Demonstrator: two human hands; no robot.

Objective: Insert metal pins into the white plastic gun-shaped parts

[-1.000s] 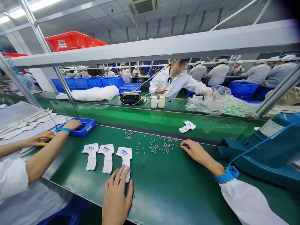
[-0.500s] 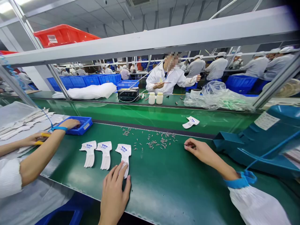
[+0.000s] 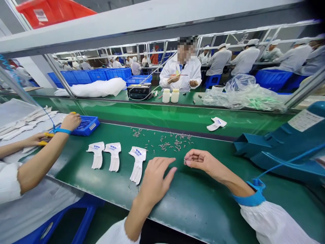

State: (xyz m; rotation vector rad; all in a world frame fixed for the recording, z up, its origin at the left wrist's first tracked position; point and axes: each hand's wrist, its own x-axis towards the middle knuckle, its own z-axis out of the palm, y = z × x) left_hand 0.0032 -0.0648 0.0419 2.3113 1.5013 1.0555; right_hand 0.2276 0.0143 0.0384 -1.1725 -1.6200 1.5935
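Note:
My right hand pinches a small metal part between thumb and fingertips; its exact kind is too small to tell. Facing it, my left hand is open and holds nothing, with thumb and fingers apart above the green bench. Just left of that hand lies a white pistol-shaped plastic shell with blue marks on its head. Two similar shells, one white shell and another shell, rest farther left. Small silvery metal parts are scattered beyond my hands.
At left a co-worker's hand is over a blue tray of small parts; their other hand holds a yellow-handled tool. Another shell lies on the green belt. A teal machine stands at right.
My left hand has left the nearest shell and moved right, toward my right hand. My right hand has come left with the small part. The co-worker's hand has lifted from the tray.

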